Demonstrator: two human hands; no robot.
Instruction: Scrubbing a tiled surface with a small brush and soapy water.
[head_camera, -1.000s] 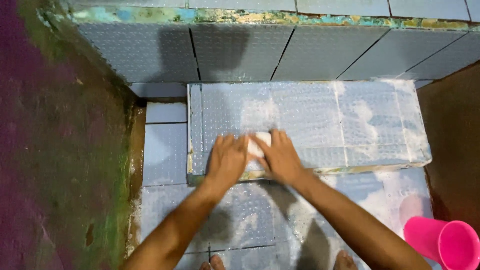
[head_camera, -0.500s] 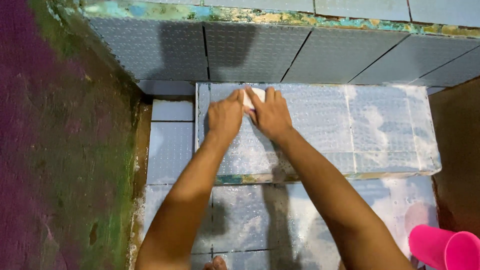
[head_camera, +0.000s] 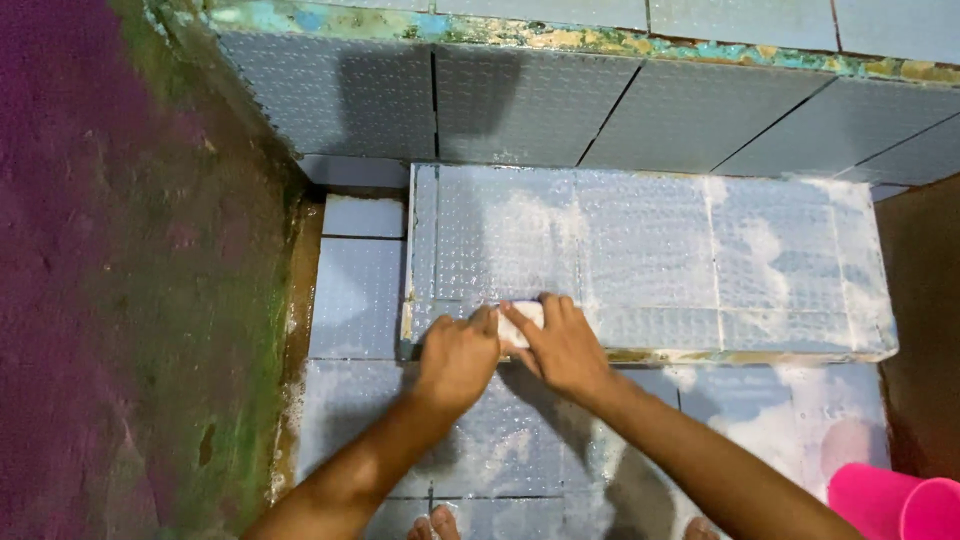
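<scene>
Pressing, left hand (head_camera: 457, 358) and right hand (head_camera: 563, 345), grip seemingly pinching white scrub pad (head_camera: 524, 322), soapy tiled step (head_camera: 650, 250)

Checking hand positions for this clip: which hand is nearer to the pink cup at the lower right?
Right. The right hand presses the white scrubber on the step's front edge, on the side toward the pink cup; the left hand lies farther left.

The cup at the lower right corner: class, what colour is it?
Bright pink cup, seen in the head view.
</scene>
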